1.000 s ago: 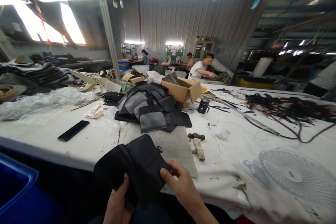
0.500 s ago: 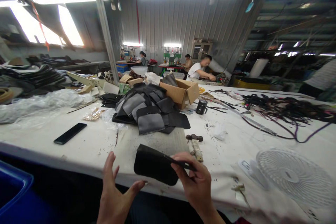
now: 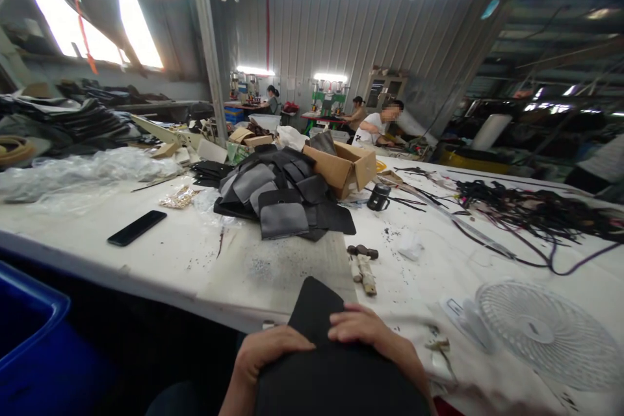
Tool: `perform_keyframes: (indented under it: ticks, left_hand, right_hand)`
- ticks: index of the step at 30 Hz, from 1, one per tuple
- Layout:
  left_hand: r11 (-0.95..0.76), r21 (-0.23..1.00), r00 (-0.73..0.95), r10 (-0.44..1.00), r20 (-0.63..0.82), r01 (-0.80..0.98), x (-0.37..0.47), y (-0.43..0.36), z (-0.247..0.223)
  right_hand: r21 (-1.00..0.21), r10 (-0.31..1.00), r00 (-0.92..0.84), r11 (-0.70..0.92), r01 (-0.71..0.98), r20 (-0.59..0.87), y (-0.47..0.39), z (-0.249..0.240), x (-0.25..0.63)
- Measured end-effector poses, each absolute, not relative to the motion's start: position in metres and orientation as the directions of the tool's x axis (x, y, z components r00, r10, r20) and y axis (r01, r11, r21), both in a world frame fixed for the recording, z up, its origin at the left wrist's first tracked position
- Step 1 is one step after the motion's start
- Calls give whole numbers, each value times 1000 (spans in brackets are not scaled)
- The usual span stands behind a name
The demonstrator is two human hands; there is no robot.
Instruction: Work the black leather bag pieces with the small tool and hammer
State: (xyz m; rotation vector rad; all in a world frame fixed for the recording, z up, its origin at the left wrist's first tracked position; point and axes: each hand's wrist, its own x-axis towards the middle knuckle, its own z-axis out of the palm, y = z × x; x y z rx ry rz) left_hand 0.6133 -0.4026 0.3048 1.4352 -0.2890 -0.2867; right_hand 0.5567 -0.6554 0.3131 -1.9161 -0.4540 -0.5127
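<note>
A black flat piece [image 3: 341,380] with a narrower flap standing up at its far end is close to the camera at the table's front edge. My left hand [image 3: 273,346] grips its left side, thumb on top near the flap's base. On the flap's right edge my right hand [image 3: 363,326] is closed, fingers over the black material. Beyond the hands, a grey board [image 3: 277,273] lies on the table. A heap of black and grey pieces [image 3: 283,214] sits at the board's far end. To its right lies a hammer [image 3: 363,266].
A phone [image 3: 137,228] and plastic wrap [image 3: 88,172] lie left. A cardboard box [image 3: 336,172] and black mug [image 3: 379,197] stand behind. A white fan [image 3: 541,331] and black straps [image 3: 526,205] are right. A blue bin [image 3: 36,312] stands low left. People sit in the background.
My left hand, open before, has moved right and taken hold of the black piece. The piece has come nearer and turned, with its flap now pointing away. The view has shifted slightly.
</note>
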Motion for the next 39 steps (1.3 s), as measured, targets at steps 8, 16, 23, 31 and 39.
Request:
perform_keyframes:
  ticks: [8, 16, 23, 31, 39]
  left_hand:
    - [142, 930, 881, -395, -261, 338, 571, -452, 245]
    - [-58, 984, 969, -177, -174, 167, 663, -458, 226]
    - [-695, 539, 873, -299, 386, -476, 698, -457, 236]
    - [-504, 515, 678, -698, 229, -693, 719, -489, 232]
    - [-502, 558, 701, -679, 219, -661, 696, -488, 230]
  right_hand:
    - [-861, -241, 964, -508, -23, 116, -685, 278, 515]
    - [-634, -396, 916, -724, -273, 58, -682, 260, 627]
    - [-291, -406, 913, -878, -381, 28, -674, 247, 661]
    - [-172, -367, 899, -927, -333, 238, -717, 256, 654]
    - [-246, -316, 918, -934, -257, 239, -743, 238, 681]
